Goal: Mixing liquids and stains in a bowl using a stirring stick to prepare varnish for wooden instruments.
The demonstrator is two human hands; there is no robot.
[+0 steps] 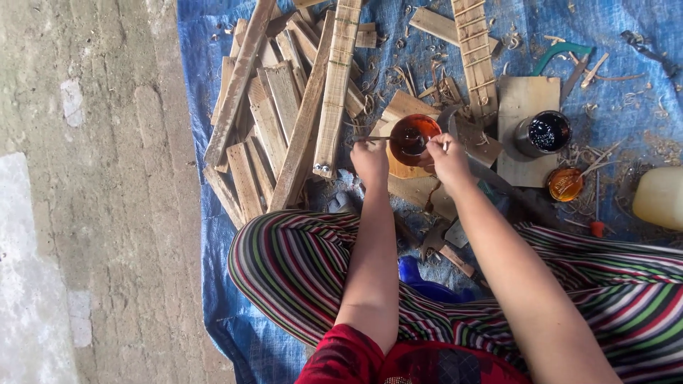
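Tarp edge: blue tarp [213,235] ends at the left; bare concrete floor [92,199] lies beyond it.
Left hand [370,162]: fingers pinched on a thin stick [370,139] touching the bowl's rim.
Right hand [449,158]: fingers clenched on a small tool [445,145], kind not discernible.
Bowl [413,135]: one, red-brown liquid, mid-tarp on a wood offcut.
Other containers: one dark jar [544,133], one orange cup [565,183], right of the bowl.
Planks [284,121]: heap toward the tarp's far-left corner, uncounted.

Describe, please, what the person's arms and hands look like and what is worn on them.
Both forearms are bare to the left hand and right hand; no gloves, rings or watch show. Red sleeves end near the elbow. Striped trousers cover the legs.
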